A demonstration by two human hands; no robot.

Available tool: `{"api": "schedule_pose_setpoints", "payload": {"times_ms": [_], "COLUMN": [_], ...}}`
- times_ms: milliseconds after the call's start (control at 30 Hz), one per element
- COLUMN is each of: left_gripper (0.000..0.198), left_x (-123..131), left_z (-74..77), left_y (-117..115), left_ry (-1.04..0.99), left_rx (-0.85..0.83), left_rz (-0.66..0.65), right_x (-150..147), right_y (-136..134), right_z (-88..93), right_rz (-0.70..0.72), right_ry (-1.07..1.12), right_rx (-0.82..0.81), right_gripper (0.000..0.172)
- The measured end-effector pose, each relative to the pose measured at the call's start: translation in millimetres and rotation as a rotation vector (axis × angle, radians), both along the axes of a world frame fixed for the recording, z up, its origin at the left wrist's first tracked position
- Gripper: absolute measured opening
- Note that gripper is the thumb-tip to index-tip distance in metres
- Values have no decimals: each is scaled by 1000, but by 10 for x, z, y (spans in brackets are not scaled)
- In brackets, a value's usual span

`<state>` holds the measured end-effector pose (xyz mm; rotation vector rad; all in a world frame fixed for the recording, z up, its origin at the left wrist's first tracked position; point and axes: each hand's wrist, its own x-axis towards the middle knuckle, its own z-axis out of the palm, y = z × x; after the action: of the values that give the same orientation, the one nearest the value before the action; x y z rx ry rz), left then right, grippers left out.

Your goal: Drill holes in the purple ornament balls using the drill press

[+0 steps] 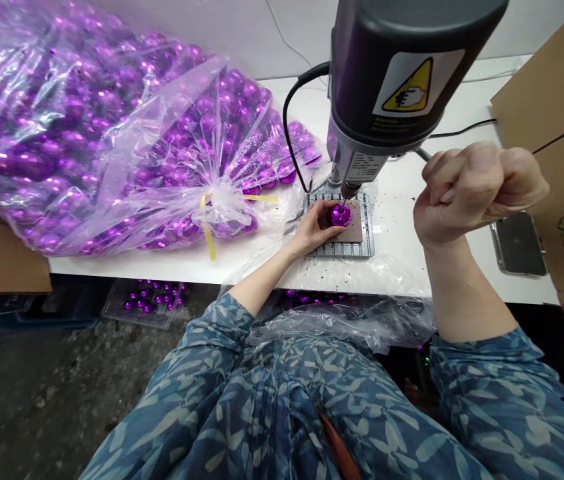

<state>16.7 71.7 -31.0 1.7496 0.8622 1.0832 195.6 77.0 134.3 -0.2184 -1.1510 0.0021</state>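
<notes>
My left hand (316,228) pinches a shiny purple faceted ball (341,215) between thumb and fingers. The ball rests on a brown board (355,233) on the slotted metal base (368,248) of a bench drill press (379,87). Right above the ball, the drill chuck (349,191) points down, its bit at the ball's top. My right hand (477,187) is closed in a fist around the drill press lever (423,154), of which only a short dark piece shows beside the fingers.
Left on the white table (162,265) lies a big clear bag (112,133) of purple balls, tied with yellow ribbon. A phone (519,244) and a cardboard box (562,133) are at the right. Below stands a clear tray (137,313) with balls. Dark shavings dot the table.
</notes>
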Motion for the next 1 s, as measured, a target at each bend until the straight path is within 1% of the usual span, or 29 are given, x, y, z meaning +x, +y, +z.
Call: {"api": "schedule_pose_setpoints", "payload": {"times_ms": [233,400,533,633,733,800,833,933,1000], "left_gripper": [63,62,61,61,62,61,61,61,60], "left_x": [8,19,21,26,28,26,26,31,37], "left_z": [-8,4,10,8,5,3,3,10,25], "left_y": [-13,-24,-26,-22,-26,-29,-29,-17,-24], "left_ry": [-11,-53,-37,-38,-42,-34,-27,-15,-30], "left_rx": [-6,-39,-32,-15,-2,-3,-8,-31,-28], "left_rz": [41,21,35,37,34,39,45,61,61], "right_x": [20,25,54,74,64,31,7,-75,-119], "right_y": [-58,-36,-13,-26,-66,-87,-88,-44,10], "right_z": [-58,-63,-88,-160,-200,-126,-48,315,572], "right_rz": [31,31,14,-18,-54,-67,-68,-44,-12], "right_ry": [-100,-139,-157,-166,-156,-122,-98,-23,3], "right_rx": [52,95,104,84,21,-45,-82,-191,-281], "right_gripper": [59,60,59,63,71,74,74,74,82]}}
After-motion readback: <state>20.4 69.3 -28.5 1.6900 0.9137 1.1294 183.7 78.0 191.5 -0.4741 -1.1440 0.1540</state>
